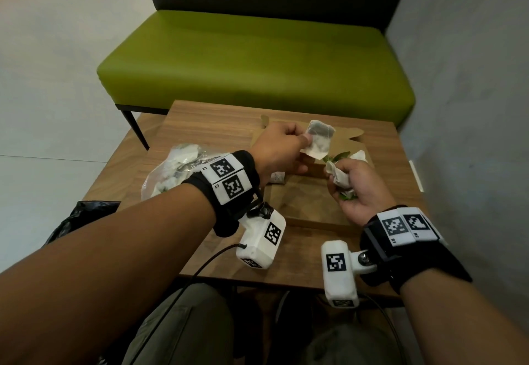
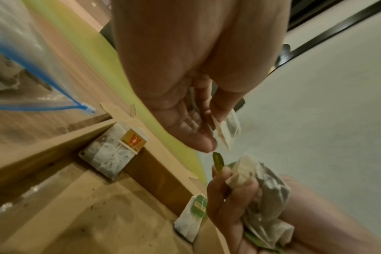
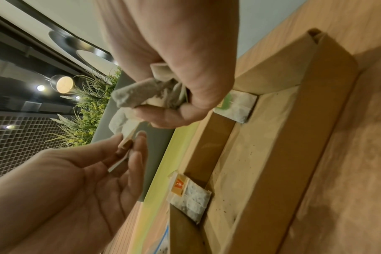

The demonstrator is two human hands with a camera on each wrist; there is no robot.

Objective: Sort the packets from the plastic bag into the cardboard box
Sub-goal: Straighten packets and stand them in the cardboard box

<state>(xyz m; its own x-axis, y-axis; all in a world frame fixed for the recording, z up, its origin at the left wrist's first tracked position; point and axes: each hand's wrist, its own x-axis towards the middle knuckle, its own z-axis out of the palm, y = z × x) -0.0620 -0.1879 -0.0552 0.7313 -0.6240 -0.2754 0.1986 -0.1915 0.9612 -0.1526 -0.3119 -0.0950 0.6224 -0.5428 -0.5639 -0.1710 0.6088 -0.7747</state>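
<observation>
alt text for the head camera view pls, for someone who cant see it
Over an open cardboard box on a small wooden table, the left hand pinches one tea bag while the right hand grips a bunch of tea bags. A clear plastic bag lies left; a green bench stands behind.

Left hand pinches a tea bag above the cardboard box

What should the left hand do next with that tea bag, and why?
Probably lower the tea bag into the box. The left hand pinches it above the box while the right hand grips a bunch. Which compartment fits I cannot tell; its tag is hidden.
</observation>
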